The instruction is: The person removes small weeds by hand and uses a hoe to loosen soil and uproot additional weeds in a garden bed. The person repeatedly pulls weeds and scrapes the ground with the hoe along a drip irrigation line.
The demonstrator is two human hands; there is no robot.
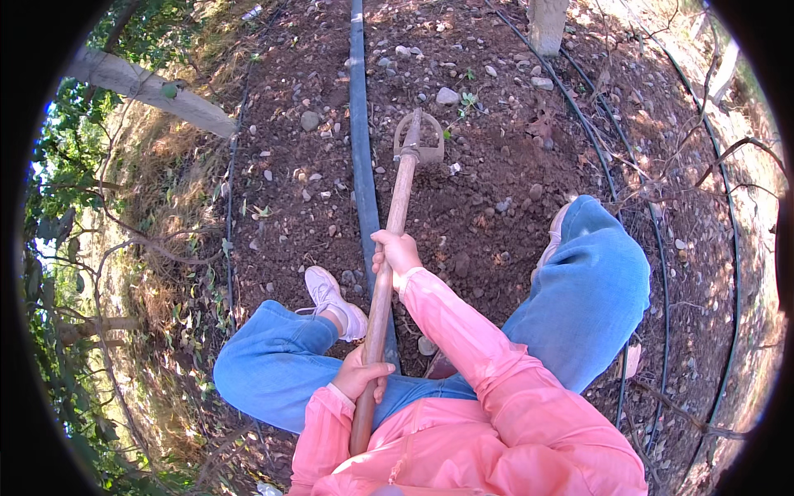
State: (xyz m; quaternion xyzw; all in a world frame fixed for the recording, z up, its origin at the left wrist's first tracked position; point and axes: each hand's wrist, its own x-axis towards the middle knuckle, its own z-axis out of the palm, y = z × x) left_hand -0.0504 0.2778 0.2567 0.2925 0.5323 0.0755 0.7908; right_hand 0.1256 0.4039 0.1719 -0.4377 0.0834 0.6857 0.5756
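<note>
A long wooden-handled hoe (403, 186) stretches away from my body over the stony soil. My right hand (396, 254) wraps around the middle of its handle, and my left hand (363, 375) grips lower down, near the butt end by my jacket. At the far end, the metal hoe head (430, 154) has an open, looped frame and rests on or just over the soil (484, 229); its cutting edge is hard to make out. Loose, darker earth lies between the head and my feet.
A flat dark hose (361, 155) runs lengthwise just left of the hoe. Thin black pipes (577, 105) curve along the right, and another (232, 186) along the left. Concrete posts (547, 28) (161, 93) stand on both sides. Vines and bare branches (738, 146) edge the strip.
</note>
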